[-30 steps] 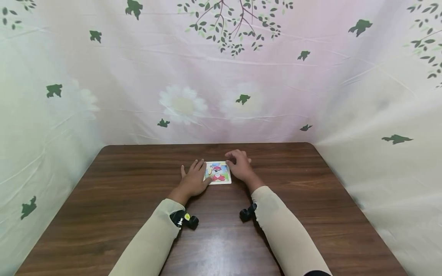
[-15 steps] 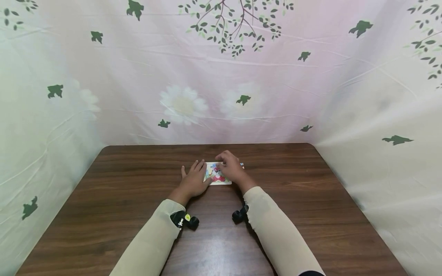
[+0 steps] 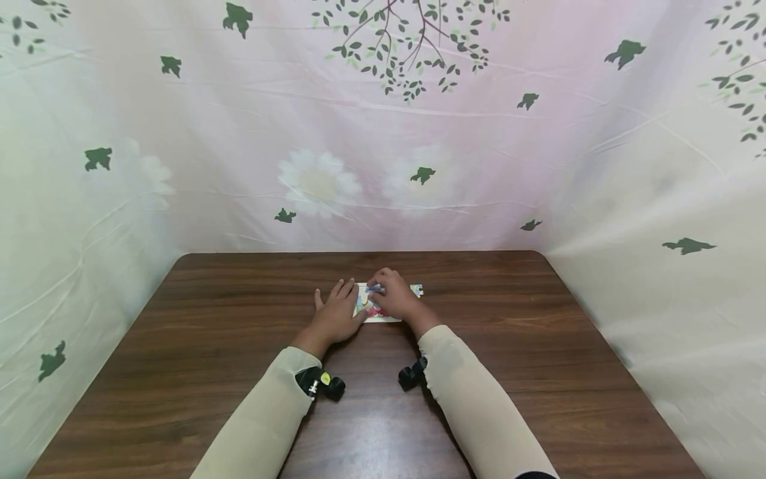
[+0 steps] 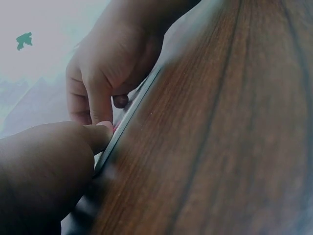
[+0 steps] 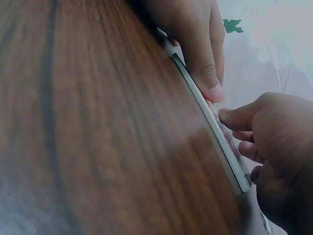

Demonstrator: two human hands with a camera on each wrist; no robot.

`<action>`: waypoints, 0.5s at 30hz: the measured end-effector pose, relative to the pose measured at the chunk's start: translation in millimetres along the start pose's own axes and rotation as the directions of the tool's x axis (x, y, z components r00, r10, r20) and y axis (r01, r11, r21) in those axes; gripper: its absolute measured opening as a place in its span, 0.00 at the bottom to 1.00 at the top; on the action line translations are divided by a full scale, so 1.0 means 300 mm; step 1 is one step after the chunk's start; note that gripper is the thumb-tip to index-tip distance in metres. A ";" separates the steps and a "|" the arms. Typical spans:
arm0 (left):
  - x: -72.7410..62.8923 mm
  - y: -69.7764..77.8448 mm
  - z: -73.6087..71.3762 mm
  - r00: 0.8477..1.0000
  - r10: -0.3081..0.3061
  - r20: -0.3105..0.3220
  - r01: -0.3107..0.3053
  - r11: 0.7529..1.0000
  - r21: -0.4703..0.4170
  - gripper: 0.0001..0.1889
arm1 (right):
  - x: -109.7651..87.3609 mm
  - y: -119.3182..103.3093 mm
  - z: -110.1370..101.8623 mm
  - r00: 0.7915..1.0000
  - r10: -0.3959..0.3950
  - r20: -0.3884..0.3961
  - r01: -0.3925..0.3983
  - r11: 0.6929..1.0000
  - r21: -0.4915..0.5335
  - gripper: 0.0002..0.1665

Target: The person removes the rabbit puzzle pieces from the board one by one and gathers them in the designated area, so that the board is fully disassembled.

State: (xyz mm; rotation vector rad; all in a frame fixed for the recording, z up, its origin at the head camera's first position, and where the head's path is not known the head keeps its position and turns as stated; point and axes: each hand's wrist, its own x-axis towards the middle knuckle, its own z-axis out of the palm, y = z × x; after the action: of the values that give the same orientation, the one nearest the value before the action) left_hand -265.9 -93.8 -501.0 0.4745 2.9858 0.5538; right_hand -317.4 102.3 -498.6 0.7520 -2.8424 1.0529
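Note:
A picture jigsaw puzzle (image 3: 383, 320) in a thin white frame lies flat on the table, partly covered by both hands. My left hand (image 3: 335, 313) rests across its left side with fingers spread and the thumb on the near edge. Over the upper part of the picture, my right hand (image 3: 397, 296) bends down and pinches a blue puzzle piece (image 3: 375, 289) between thumb and fingers. A loose puzzle piece (image 3: 416, 290) lies just right of the frame. In the right wrist view, the right thumb and curled fingers are low over the puzzle's surface, close to the left thumb.
The dark brown wooden table (image 3: 209, 372) extends all round the puzzle. Pale cloth walls (image 3: 359, 133) printed with leaves and flowers stand behind it and at both sides. Small black cameras (image 3: 335, 388) are strapped at the wrists.
My right hand has moved left from beside the puzzle to over its upper part, uncovering the loose piece on the right. The left hand has stayed in place.

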 end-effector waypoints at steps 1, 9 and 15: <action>-0.001 0.001 0.000 1.000 0.001 0.001 -0.001 1.000 0.002 0.41 | -0.001 0.000 0.000 1.000 0.006 0.004 -0.006 1.000 0.000 0.10; -0.002 -0.001 0.001 1.000 -0.021 -0.008 0.021 1.000 -0.009 0.40 | -0.004 -0.007 -0.001 1.000 0.016 0.012 -0.016 1.000 -0.001 0.10; -0.006 0.001 0.002 0.997 -0.077 0.010 0.077 0.997 0.024 0.40 | -0.010 -0.011 -0.003 0.999 0.037 0.028 -0.037 0.999 -0.007 0.11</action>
State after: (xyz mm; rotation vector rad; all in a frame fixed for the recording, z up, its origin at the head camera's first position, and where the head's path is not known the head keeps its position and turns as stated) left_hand -264.1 -93.8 -501.3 0.3615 2.9885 0.5081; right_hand -313.4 101.9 -496.4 0.7217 -2.8927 1.0458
